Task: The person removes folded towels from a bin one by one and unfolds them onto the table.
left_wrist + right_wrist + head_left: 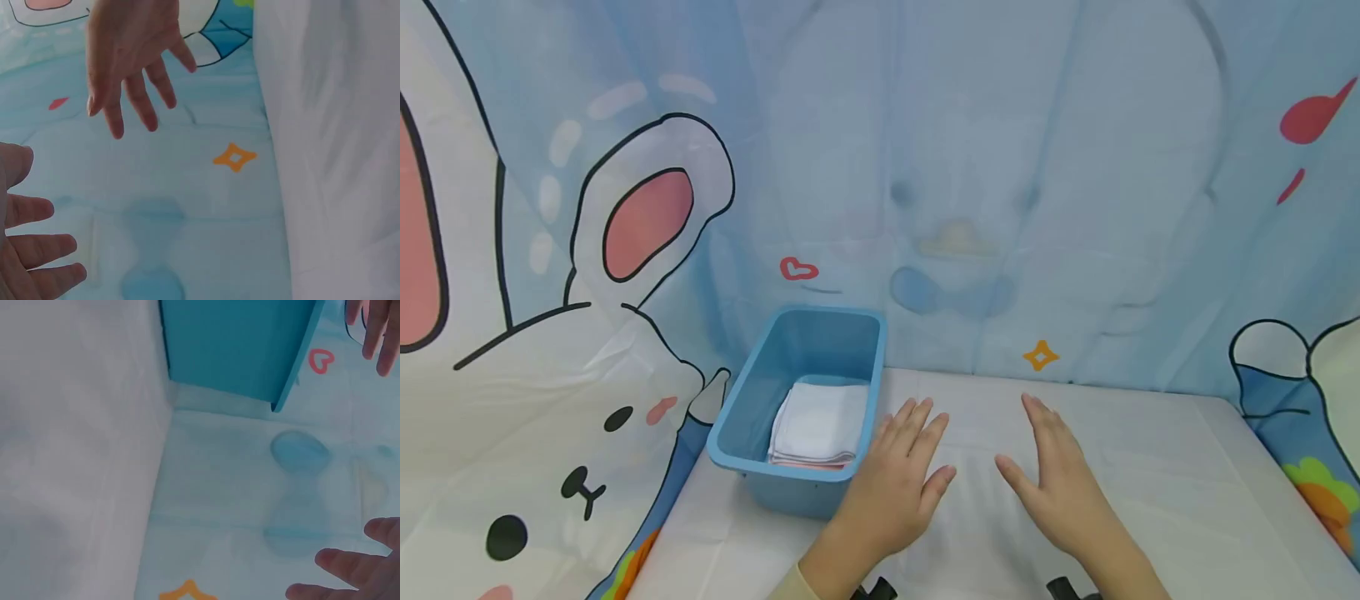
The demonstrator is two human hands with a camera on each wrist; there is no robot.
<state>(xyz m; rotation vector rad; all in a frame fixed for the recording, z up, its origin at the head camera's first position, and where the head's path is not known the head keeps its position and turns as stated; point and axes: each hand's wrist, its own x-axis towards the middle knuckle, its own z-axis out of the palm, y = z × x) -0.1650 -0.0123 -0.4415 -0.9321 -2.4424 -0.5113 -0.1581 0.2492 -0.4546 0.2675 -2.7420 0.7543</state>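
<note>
My left hand (891,492) is held up beside the front right corner of a blue plastic bin (797,492), its fingers spread and nothing in them. Inside the bin lies a stack of folded white cloths (823,421), with a pinkish layer showing at the bottom. To the right, my right hand (1063,492) hovers over the white table, fingers extended and thumb apart, also holding nothing. The left wrist view shows both hands with fingers spread. In the right wrist view, the bin's side (237,350) stands beyond the fingers.
A white cloth covers the table (1150,467). Behind it hangs a blue curtain (970,167) printed with a rabbit, a red heart and an orange star. Dark straps or mounts (880,588) show near the wrists at the bottom edge.
</note>
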